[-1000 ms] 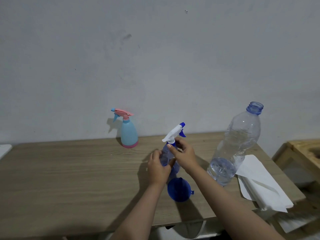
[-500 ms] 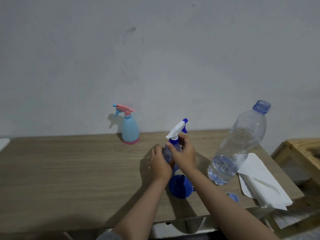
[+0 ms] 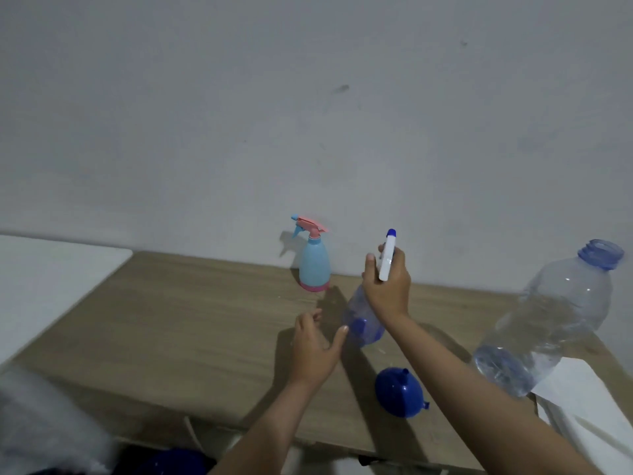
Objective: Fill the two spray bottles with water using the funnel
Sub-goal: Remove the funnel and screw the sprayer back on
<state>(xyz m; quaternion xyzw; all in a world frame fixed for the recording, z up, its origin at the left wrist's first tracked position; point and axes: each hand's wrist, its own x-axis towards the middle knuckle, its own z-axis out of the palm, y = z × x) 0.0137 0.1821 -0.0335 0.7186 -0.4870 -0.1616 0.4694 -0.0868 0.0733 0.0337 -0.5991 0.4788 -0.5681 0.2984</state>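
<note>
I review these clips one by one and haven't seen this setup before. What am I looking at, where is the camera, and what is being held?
There is no machine: a person's bare hands, filmed by a wide-angle camera on their head looking down. On the wooden table stand a light blue spray bottle by the wall, a large open water bottle partly filled, a blue funnel lying upside down, and white paper. The right hand grips the clear blue spray bottle at its white trigger top; the left hand is open beside its base.
</note>
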